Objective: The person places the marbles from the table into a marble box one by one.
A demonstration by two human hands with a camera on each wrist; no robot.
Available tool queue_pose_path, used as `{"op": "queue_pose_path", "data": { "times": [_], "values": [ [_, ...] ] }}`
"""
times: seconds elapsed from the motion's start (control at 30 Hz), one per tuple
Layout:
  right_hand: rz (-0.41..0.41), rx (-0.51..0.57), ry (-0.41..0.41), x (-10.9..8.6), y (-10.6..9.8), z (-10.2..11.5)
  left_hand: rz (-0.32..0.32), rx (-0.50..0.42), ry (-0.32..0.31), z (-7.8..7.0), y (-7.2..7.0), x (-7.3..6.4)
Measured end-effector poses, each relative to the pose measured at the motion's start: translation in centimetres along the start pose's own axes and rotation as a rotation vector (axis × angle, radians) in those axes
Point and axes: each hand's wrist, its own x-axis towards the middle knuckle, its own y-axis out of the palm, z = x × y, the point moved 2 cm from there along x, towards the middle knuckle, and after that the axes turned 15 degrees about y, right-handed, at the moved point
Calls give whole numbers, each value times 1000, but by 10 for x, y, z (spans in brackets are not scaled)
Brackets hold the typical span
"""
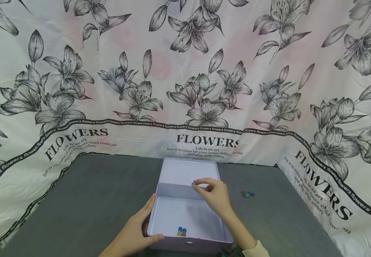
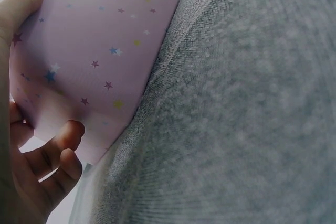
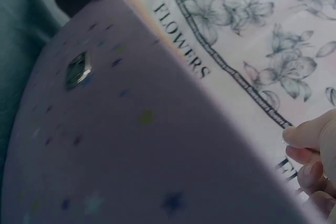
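A lilac box point(image 1: 188, 214) lies on the table with its lid point(image 1: 188, 171) folded back away from me. Small stars dot its outside, and a metal clasp point(image 3: 79, 71) sits on its front wall. My left hand point(image 1: 134, 226) grips the box at its front left corner, thumb by the front rim and fingers along the left side. Above the box, near the hinge line, my right hand point(image 1: 216, 196) pinches a small blue marble point(image 1: 193, 184) between thumb and forefinger. Several coloured glass marbles point(image 1: 181, 232) lie together inside, against the front wall.
Several more marbles point(image 1: 247, 194), blue, green and orange, lie in a loose group on the dark grey table point(image 1: 102, 196) right of the box. A white cloth point(image 1: 140, 139) printed with flowers hangs around the table's back and sides.
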Motion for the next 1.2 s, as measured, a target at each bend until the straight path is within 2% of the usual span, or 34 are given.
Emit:
{"op": "queue_pose_path", "data": {
  "times": [0.37,0.63,0.8,1.03,1.2],
  "values": [
    [67,-183,4,1,12,-11,1,-20,-3,-1,-1,-1],
    [203,-298,-15,0,19,-18,4,-22,-7,-2,-1,-2],
    [231,-410,-26,-4,20,-20,5,-17,2,-2,0,-1],
    [276,-455,-44,-9,21,-20,-9,-13,13,-3,0,-1],
    [302,-496,-60,-10,22,-19,-30,25,41,-3,0,-1]
  ]
}}
